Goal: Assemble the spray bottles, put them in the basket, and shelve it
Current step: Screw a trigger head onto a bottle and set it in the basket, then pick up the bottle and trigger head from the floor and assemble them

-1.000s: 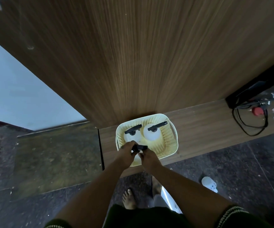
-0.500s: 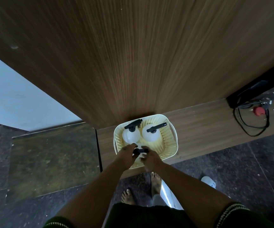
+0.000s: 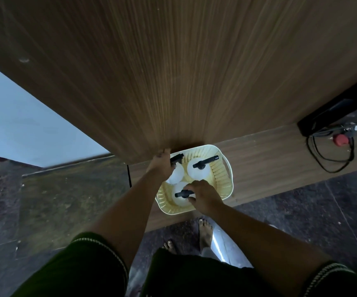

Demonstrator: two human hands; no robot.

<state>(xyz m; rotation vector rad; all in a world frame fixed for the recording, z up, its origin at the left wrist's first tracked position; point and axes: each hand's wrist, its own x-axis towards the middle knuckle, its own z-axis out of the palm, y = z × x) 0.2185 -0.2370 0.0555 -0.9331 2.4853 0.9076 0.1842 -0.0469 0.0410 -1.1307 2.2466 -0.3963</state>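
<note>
On the low wooden ledge [image 3: 269,159] below the tall wood panel [image 3: 173,71] sits the pale yellow basket [image 3: 222,187], with three white spray bottles standing in it. Two are at the far side: the far left bottle [image 3: 176,175] and the far right bottle [image 3: 200,172], each with a black spray head. The near bottle [image 3: 180,197] stands at the near end.

The loading step looks to be ending, judging by all three bottles being in the basket. The right hand [image 3: 203,197] rests on the near bottle, its fingers curled about the black spray head [image 3: 184,193], seemingly settling or tightening it. The left hand [image 3: 161,166] reaches to the far left corner of the basket, over the rim beside the far left bottle; whether its fingers grip the rim or only touch it, I cannot tell, as the hand hides them.

Next, I judge, both hands must take the basket by its rim or handle slots [image 3: 226,170] and lift it level, so the upright bottles do not topple, then carry it to a shelf.
</note>
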